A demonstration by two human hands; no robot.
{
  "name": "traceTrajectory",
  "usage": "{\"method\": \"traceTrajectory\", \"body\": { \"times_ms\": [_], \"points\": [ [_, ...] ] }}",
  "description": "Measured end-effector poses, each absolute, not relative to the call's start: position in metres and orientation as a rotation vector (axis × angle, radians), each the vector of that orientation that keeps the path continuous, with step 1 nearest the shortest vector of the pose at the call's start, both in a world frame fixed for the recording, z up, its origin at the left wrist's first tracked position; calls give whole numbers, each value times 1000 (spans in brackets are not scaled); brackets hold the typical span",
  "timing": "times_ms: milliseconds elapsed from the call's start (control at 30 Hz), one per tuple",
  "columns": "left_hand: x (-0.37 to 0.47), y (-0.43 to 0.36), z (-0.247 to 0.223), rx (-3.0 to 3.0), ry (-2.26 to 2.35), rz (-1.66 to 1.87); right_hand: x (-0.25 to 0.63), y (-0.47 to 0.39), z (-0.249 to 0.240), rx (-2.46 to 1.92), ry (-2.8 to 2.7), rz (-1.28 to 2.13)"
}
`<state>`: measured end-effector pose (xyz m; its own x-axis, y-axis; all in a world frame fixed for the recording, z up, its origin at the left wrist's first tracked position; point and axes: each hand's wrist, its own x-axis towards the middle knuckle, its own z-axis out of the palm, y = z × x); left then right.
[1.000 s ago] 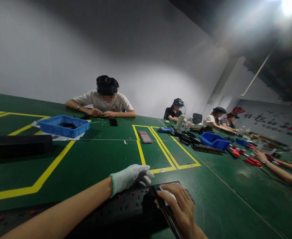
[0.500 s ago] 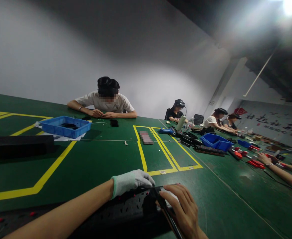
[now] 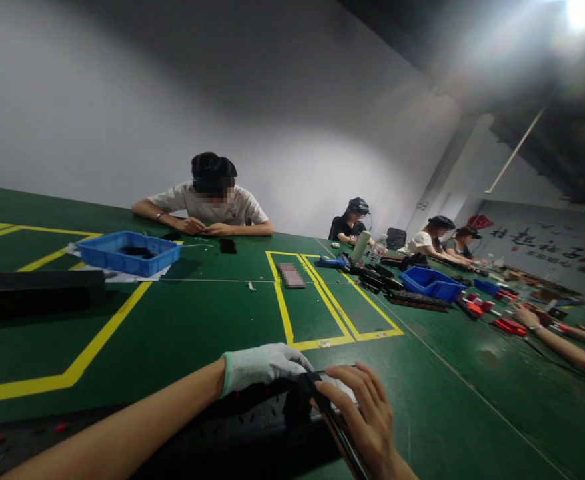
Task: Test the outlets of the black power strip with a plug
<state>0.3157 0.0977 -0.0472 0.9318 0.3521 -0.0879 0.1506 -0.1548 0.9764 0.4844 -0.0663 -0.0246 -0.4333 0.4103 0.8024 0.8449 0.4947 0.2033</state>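
A long black power strip [image 3: 252,427] with socket slots and small red parts lies across the bottom of the view, partly hidden under my left forearm. My left hand [image 3: 270,368], in a white glove with a green cuff, grips its far edge with bent fingers. My right hand [image 3: 362,413], bare, is closed round a narrow black bar [image 3: 340,437], whose kind I cannot make out. That bar slants over the strip's right end, its tip close to the gloved fingertips. A pale patch [image 3: 345,390] shows behind the right fingers.
On the green table [image 3: 212,320], with yellow tape lines, are a blue tray [image 3: 127,263], a long black casing [image 3: 37,290] and a pixelated pinkish rectangle [image 3: 291,275]. Another blue bin [image 3: 430,285] stands among parts at right. Several people sit around; a co-worker's forearm [image 3: 562,347] reaches in at right.
The view has shifted very slightly. Both hands stay almost where they were, with the right fingers and the black bar moved only a little.
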Motion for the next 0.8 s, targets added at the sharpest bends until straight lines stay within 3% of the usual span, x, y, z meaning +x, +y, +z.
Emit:
{"method": "traceTrajectory", "body": {
  "times_ms": [800],
  "points": [
    [312, 94, -39, 1758, 399, 154, 483, -75, -27, -831, -2050, -706]
  ]
}}
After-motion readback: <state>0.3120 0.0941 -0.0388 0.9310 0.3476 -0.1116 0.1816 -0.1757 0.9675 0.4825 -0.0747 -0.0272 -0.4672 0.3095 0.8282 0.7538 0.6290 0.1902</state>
